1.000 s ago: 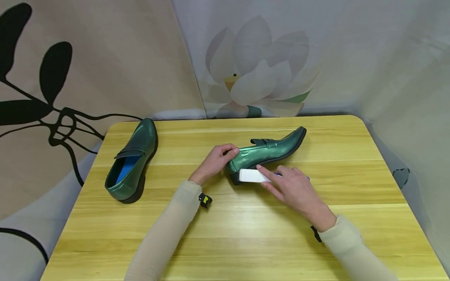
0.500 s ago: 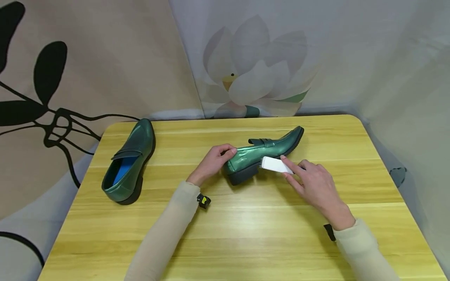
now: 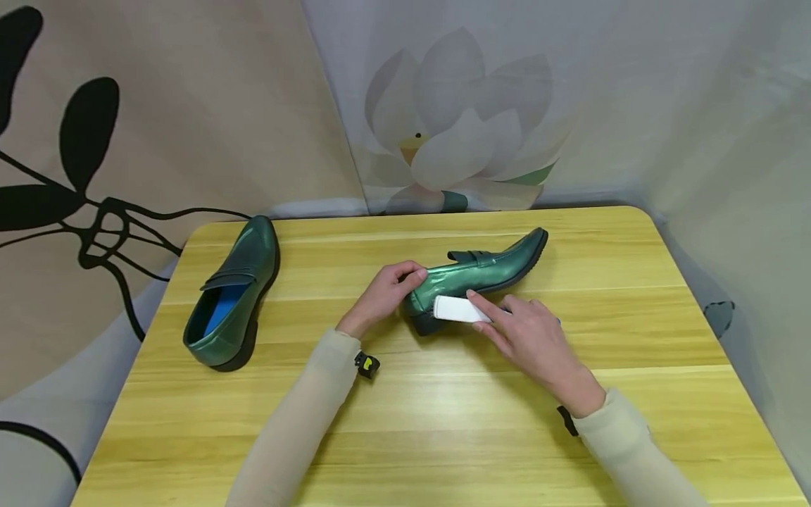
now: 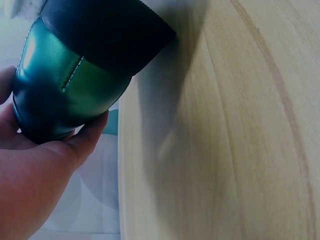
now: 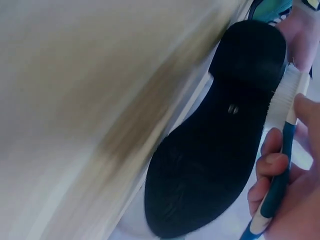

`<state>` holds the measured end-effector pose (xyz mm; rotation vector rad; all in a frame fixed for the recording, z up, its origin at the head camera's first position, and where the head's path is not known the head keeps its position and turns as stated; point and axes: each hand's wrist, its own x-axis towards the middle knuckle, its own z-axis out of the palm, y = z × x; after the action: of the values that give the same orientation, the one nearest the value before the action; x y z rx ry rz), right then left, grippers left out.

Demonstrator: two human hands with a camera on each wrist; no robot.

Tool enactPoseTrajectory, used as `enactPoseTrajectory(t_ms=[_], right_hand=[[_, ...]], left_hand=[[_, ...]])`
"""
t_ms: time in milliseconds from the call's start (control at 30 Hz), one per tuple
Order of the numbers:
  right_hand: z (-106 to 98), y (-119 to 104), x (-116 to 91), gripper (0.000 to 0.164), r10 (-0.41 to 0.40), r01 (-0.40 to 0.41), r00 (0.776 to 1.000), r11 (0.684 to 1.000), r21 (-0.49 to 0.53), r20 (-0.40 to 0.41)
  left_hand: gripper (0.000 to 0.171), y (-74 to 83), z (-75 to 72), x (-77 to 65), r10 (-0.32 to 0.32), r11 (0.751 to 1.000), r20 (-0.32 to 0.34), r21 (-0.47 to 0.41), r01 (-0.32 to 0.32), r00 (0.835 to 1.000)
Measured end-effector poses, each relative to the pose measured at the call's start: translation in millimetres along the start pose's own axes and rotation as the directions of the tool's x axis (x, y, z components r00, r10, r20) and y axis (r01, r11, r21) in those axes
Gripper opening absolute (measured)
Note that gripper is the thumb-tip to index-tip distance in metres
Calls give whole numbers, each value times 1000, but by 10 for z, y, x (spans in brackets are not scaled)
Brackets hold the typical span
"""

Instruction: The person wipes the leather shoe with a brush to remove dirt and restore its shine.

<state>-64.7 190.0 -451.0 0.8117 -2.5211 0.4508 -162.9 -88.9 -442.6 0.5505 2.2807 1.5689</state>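
The left hand (image 3: 384, 294) is gripping the shoe (image 3: 446, 279), the right hand (image 3: 537, 343) is holding the brush (image 3: 453, 309); pressing too hard would be risking the shoe twisting loose.

Head view faces down; wrist views (much closer) share one shoe (image 5: 210, 145).

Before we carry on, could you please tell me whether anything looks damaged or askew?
Nothing stands out: one green shoe is tilted, but the left hand holds it; the right hand holds a brush; the other shoe stands upright.
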Motion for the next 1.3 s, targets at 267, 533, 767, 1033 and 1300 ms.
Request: enactPoseTrajectory(t_ms=[267,533,767,1033,1300], right_hand=[[-155,267,-72,51,199,-203,976,979,-34,-88],[-87,145,-31,52,143,-142,984,990,12,-104],[-4,-30,73,59,99,-99,992,995,11,-81],[-150,101,99,50,290,-296,953,953,-69,-86],[-170,-20,199,49,310,-313,950,945,-94,-47]], left_hand=[[28,-1,-14,-12,8,1000,-1,-9,-8,1000],[28,-1,-4,-19,15,1000,-9,11,-15,1000],[29,9,20,-31,12,999,-18,43,-11,1000],[32,25,38,-32,10,997,-9,71,-9,1000],[31,40,45,-40,12,998,-25,68,-10,1000]])
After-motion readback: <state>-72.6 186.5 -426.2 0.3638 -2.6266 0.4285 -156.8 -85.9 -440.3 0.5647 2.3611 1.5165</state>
